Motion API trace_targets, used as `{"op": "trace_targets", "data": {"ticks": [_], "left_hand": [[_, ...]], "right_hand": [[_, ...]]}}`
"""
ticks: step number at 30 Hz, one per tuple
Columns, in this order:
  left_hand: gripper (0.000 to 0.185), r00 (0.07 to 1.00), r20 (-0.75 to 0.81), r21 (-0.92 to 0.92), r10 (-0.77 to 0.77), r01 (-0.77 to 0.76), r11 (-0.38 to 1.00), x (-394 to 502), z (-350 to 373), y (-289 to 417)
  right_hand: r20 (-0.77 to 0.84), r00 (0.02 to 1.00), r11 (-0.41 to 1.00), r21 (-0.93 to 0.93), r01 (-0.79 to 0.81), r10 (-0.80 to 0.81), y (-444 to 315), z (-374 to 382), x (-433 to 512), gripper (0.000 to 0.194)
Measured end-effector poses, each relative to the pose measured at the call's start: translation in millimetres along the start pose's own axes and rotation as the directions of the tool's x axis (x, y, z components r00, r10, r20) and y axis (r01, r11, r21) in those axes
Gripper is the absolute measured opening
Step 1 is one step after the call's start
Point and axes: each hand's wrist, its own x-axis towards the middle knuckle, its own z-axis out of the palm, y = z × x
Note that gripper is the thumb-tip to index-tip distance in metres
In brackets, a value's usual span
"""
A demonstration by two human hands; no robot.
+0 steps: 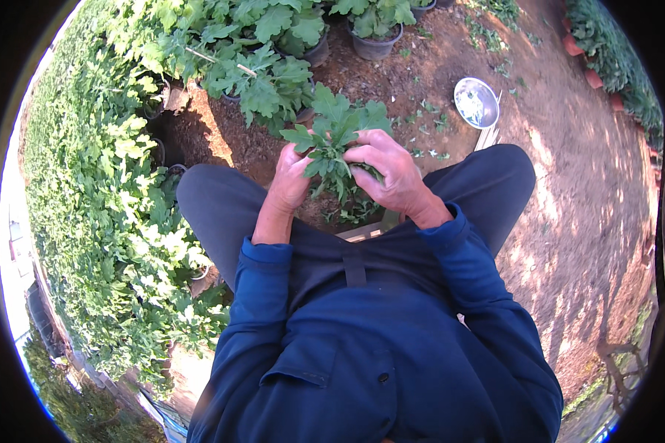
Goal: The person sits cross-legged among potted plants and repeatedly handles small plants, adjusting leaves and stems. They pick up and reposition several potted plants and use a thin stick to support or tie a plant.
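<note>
Between my knees stands a leafy plant (335, 119) with lobed green leaves, probably a chrysanthemum. Its upper shoots are level with both hands. My left hand (289, 180) closes around the plant's left side, its fingertips partly hidden by leaves. From the right, my right hand (390, 171) curls its fingers on the foliage, with a green leaf showing beneath the fingers. Lower leaves (360, 210) hang below the hands, close to the ground. The plant's base is hidden.
Potted plants with similar leaves (274, 83) crowd the front and left; one grey pot (374, 49) stands ahead. A shiny metal bowl (476, 83) and thin pale sticks (487, 138) lie beyond my right knee. Cut leaves (440, 122) litter the soil. Another plant row (615, 55) borders the right.
</note>
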Motion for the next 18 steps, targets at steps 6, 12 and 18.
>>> {"op": "trace_targets", "data": {"ticks": [6, 12, 18], "left_hand": [[0.023, 0.996, -0.048, -0.097, -0.075, 0.07, 0.993, -2.0, 6.3, 2.3], [0.025, 0.999, 0.03, -0.021, -0.022, 0.023, 1.0, 0.5, 8.4, 4.3], [0.021, 1.0, -0.021, 0.045, 0.011, -0.01, 0.999, -0.3, 13.9, 8.6]], "right_hand": [[-0.001, 0.999, 0.998, -0.044, 0.053, -0.053, -0.2, 1.0, -0.2, 0.032], [-0.001, 0.995, 0.989, -0.11, 0.1, -0.1, -3.9, -0.3, 2.2, 0.03], [-0.048, 0.999, 1.0, 0.008, -0.013, 0.013, -0.2, 3.2, -3.1, 0.024]]}}
